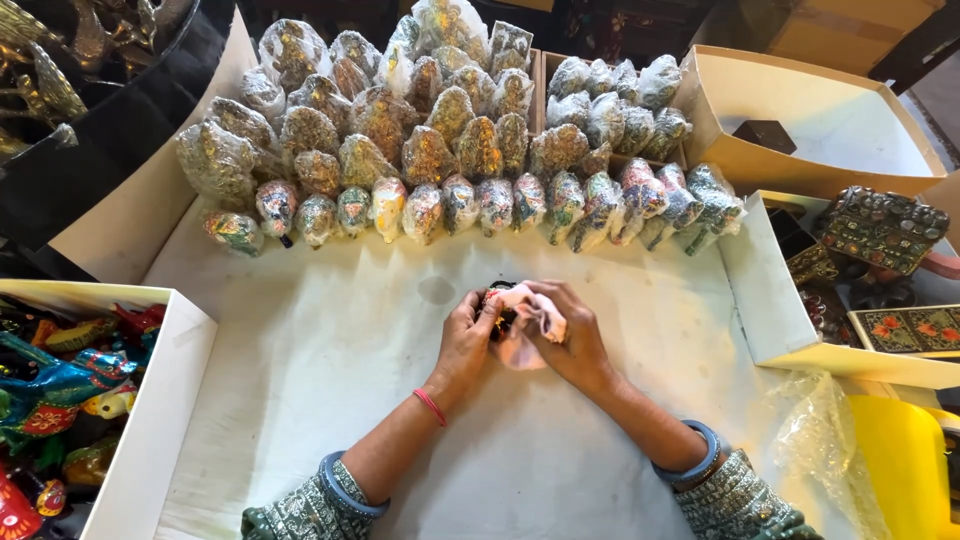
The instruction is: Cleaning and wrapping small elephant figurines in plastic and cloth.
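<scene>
Patterned sleeves (330,505) at the bottom edge, nearest the camera, with grey-blue bangles (700,460) at both cuffs and a red thread band (431,406) on the left wrist.

White cloth-covered desk (330,340), largest surface, spread from the sleeves up to the wrapped stock at the back; faint round stain near its middle.

Rows of plastic-wrapped painted figures (430,150), stacked several deep along the far edge of the desk, the front row upright and touching side by side.

Open white box (165,400) at left, filled with brightly painted bird figures (50,385). Cream box (800,110) at upper right, holding one small dark block (765,135). Shallow white tray (775,310) at right, holding decorated lidded boxes (880,228). Crumpled clear plastic bag (815,430) at lower right, just beside a yellow object (905,460).

Left hand (465,335) closed around a small dark painted object (497,310), held just above the centre of the desk. Right hand (565,335) gripping a pink-white rag (528,325), pressed against that object. Object mostly hidden between fingers and rag; shape not discernible.
</scene>
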